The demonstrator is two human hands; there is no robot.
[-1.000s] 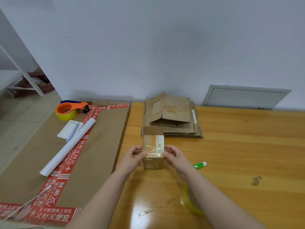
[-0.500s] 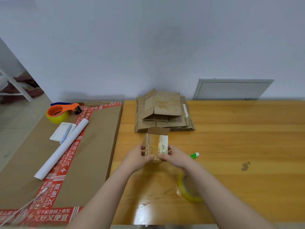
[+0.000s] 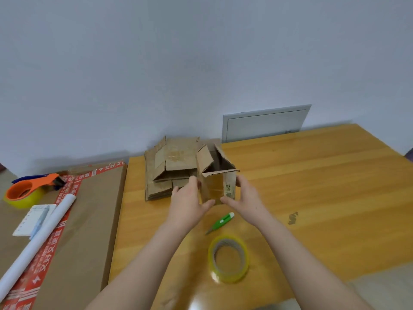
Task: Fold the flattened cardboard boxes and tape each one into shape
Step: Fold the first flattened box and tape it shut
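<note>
A small brown cardboard box (image 3: 215, 186) stands upright on the wooden table (image 3: 312, 186), its top flaps open and clear tape shining on its near face. My left hand (image 3: 188, 203) holds its left side and my right hand (image 3: 244, 198) holds its right side, thumbs under the near bottom edge. Behind it lies a stack of flattened cardboard boxes (image 3: 169, 168). A roll of clear tape with a yellow tint (image 3: 228, 258) lies flat near the table's front, between my forearms. A small green cutter (image 3: 221, 222) lies just behind the roll.
A large flat carton with red printed tape (image 3: 89, 220) lies left of the table. On it are an orange tape dispenser (image 3: 29, 191), a white paper roll (image 3: 38, 242), a notepad (image 3: 31, 220) and a pen. A grey wall panel (image 3: 266, 123) sits behind the table.
The box has been turned upright and lifted away from me, with its open flaps now on top. My head has tilted up, so the tape roll and cutter are now in full sight.
</note>
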